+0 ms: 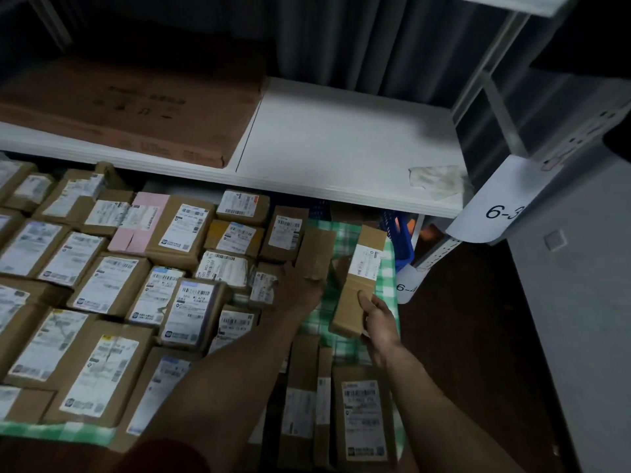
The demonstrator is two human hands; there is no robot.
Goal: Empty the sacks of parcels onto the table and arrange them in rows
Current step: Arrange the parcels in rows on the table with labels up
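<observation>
Several brown cardboard parcels with white labels lie in rows on a table under a green checked cloth. My left hand grips the near end of a plain brown box that stands tilted at the right end of the rows. My right hand holds the near end of a long brown labelled box, which rests slanted over the cloth near the table's right edge. No sack is in view.
A white shelf overhangs the far side of the table, with a large flat brown carton on it. A blue crate sits under the shelf at right. White shelving with tags "6-3" stands on the right, dark floor below.
</observation>
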